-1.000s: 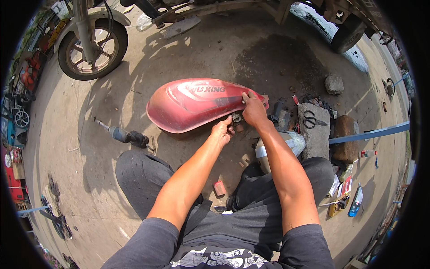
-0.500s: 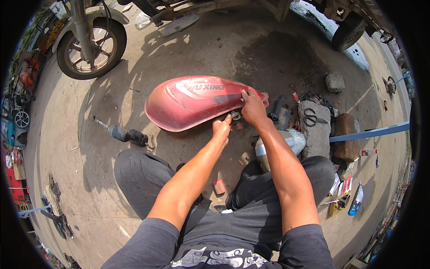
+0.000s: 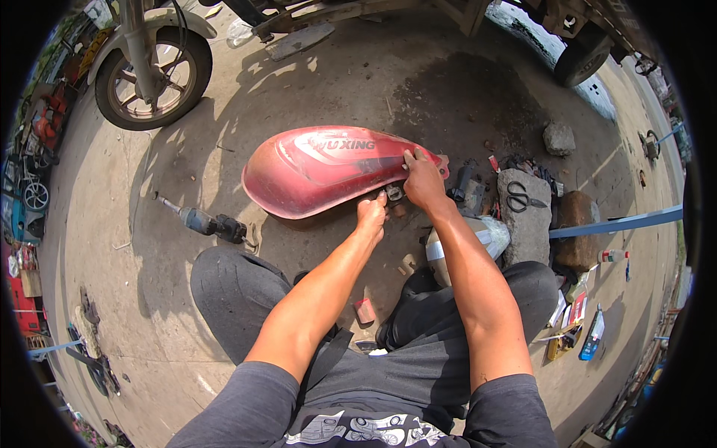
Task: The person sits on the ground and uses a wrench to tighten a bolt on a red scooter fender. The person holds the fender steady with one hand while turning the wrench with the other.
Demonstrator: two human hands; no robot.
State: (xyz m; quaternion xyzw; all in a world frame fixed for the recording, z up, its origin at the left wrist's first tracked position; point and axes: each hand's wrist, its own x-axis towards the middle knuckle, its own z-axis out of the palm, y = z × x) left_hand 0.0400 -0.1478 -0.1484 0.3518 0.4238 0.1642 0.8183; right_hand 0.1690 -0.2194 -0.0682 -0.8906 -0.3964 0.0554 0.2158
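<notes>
The red tank (image 3: pixel 314 175) lies beyond the knees (image 3: pixel 231 280), almost unmoved. The left hand (image 3: pixel 370 216) now curls tighter at its near edge; what it grips, I cannot tell. The right hand (image 3: pixel 423 181) pinches the narrow right end, seemingly steadying it.

Tank (image 3: pixel 317 173) left, slab (image 3: pixel 524 237) right; scissors (image 3: pixel 529 201) — atop

A tank (image 3: pixel 321 175) displays glossy red paint, dull in patches; a stone slab (image 3: pixel 525 228) looks rough. The trousers (image 3: pixel 235 295) are matt cloth.
</notes>
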